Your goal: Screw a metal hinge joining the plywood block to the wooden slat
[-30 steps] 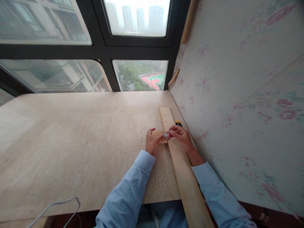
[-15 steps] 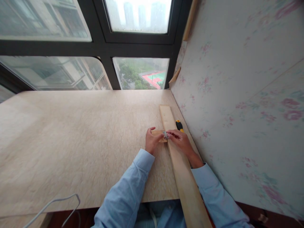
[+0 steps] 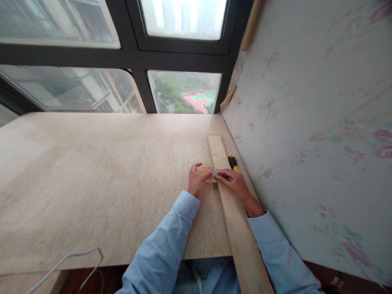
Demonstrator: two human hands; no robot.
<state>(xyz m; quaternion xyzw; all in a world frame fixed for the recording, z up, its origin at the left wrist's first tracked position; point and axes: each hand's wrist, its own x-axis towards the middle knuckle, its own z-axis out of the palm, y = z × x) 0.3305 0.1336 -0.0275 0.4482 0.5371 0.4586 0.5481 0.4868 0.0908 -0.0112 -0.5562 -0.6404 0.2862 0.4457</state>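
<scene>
A long wooden plank (image 3: pixel 235 220) lies along the right side of the beige marble-patterned table (image 3: pixel 92 179), running past the near edge. My left hand (image 3: pixel 196 182) is closed on a small wooden block (image 3: pixel 204 170) pressed against the plank's left edge. My right hand (image 3: pixel 234 181) rests on the plank, its fingers pinched on a small metal hinge (image 3: pixel 214 172) where block and plank meet.
A yellow-and-black tool (image 3: pixel 233 162) lies between the plank and the floral-papered wall (image 3: pixel 306 122) on the right. Dark-framed windows (image 3: pixel 183 61) stand behind the table. A white wire loop (image 3: pixel 70 261) hangs at the near left edge.
My right hand's fingers have lowered onto the hinge and plank. The view has shifted slightly, showing more of the yellow tool. The left hand has stayed on the block.
</scene>
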